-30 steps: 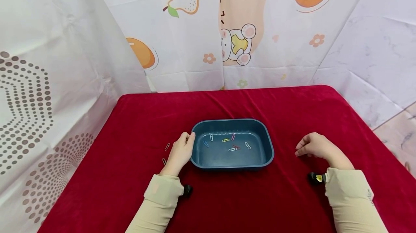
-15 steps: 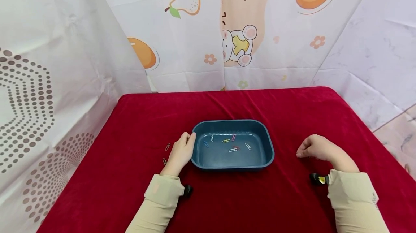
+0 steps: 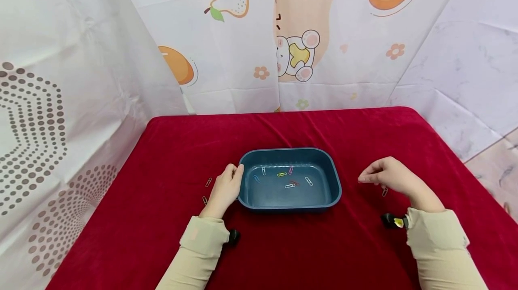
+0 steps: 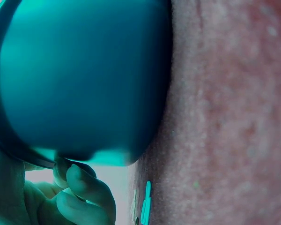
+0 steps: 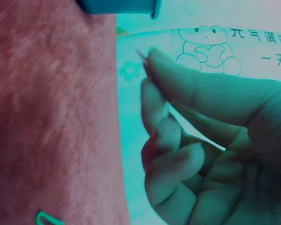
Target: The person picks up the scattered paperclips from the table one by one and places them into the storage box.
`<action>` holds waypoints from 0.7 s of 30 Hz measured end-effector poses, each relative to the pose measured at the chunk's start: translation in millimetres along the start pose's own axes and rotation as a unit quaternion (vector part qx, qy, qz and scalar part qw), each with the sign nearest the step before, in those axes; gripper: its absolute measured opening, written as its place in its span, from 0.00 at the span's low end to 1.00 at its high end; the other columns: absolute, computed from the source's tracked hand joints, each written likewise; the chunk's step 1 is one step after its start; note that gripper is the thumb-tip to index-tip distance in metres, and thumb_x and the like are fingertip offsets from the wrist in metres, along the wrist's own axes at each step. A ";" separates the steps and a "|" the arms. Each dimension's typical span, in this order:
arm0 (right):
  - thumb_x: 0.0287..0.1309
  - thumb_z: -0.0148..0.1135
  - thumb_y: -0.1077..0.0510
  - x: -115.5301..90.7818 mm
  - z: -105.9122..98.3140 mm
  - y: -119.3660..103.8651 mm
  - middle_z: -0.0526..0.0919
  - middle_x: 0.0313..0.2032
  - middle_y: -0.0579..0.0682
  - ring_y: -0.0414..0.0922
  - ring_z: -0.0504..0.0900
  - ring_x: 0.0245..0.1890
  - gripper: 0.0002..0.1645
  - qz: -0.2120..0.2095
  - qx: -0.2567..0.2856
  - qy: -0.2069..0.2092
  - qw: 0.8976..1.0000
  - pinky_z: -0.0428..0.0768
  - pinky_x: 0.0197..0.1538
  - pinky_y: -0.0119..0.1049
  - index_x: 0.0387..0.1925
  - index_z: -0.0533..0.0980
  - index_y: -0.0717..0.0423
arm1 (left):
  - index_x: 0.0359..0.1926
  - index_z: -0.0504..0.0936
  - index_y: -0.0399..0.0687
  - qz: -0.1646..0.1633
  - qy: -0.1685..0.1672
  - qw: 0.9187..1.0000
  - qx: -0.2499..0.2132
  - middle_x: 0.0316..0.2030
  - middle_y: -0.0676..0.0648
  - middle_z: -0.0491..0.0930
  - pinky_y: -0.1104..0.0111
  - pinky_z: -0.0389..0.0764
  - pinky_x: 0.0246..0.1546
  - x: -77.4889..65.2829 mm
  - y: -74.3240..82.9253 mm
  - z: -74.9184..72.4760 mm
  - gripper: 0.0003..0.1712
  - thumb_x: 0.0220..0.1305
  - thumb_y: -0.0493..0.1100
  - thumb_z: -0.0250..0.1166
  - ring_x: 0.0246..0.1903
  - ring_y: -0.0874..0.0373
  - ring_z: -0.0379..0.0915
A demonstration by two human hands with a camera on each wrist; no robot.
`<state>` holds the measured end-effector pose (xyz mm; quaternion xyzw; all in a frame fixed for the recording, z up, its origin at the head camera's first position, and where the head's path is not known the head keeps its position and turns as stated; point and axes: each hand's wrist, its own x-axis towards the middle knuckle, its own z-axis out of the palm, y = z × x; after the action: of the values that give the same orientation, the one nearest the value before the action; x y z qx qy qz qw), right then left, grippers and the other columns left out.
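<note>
My left hand [image 3: 225, 188] grips the left rim of a dark blue rectangular tray [image 3: 289, 206], its thumb over the edge; in the left wrist view, curled fingers [image 4: 86, 194] sit beneath that rim. Inside the tray lie several paper clips, among them a yellow paper clip [image 3: 281, 174] and a blue paper clip [image 3: 256, 179]. To the right of the tray, my right hand [image 3: 394, 180] pinches a thin reddish paper clip [image 5: 141, 55] between thumb and forefinger, mostly hidden by the fingertips. Another paper clip [image 3: 385, 191] lies on the cloth below that hand.
A red velvet cloth [image 3: 299, 254] covers the table. Left of the tray, beside my left hand, lie a paper clip [image 3: 208, 182] and a second paper clip [image 3: 204, 200]. A printed white curtain [image 3: 234, 56] hangs behind the table's far edge.
My right hand has come up from the cloth and shifted slightly left and away, pinching the reddish clip. The paper clip beneath it now shows. My left hand and the tray stay put.
</note>
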<state>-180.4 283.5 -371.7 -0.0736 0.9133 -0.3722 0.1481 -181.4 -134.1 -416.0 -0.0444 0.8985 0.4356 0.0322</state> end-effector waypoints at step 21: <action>0.60 0.68 0.52 10.3 -20.1 -47.3 0.85 0.29 0.43 0.41 0.77 0.29 0.17 -0.029 0.009 0.027 0.999 0.78 0.32 0.33 0.43 0.85 0.61 | 0.37 0.68 0.48 -0.008 -0.004 1.000 -0.003 0.25 0.46 0.68 0.66 0.69 0.26 1.4 -1.3 0.6 0.21 0.77 0.59 0.46 0.22 0.53 0.67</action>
<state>-195.5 260.6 -327.1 -0.0887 0.9111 -0.3862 0.1136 -182.6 -134.4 -417.5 -0.0498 0.8966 0.4383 0.0390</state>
